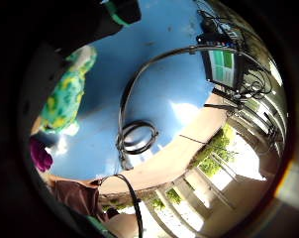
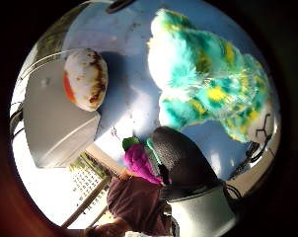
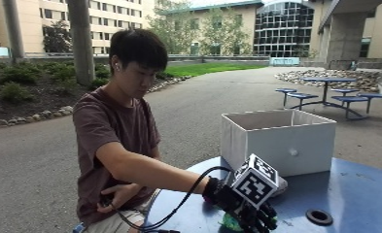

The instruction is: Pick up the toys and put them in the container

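Note:
My gloved right hand (image 3: 245, 212) hangs just above the blue table (image 3: 346, 194), fingers pointing down and relaxed, over a teal and yellow plush toy (image 3: 230, 223) (image 2: 208, 84) (image 1: 65, 94). The plush lies on the table close under the palm; the thumb (image 2: 181, 158) is beside it and holds nothing. A small purple toy (image 2: 140, 163) (image 1: 40, 154) lies near the table's edge by the person. A white and orange round toy (image 2: 86, 79) lies against the white box container (image 3: 278, 141) (image 2: 55, 123), which stands open at the table's far side.
A round hole (image 3: 319, 216) sits in the tabletop right of the hand. A coiled black cable (image 1: 137, 136) and a small screen on a stand (image 1: 223, 67) are on the table. The person's bare hand rests in their lap (image 3: 122, 194).

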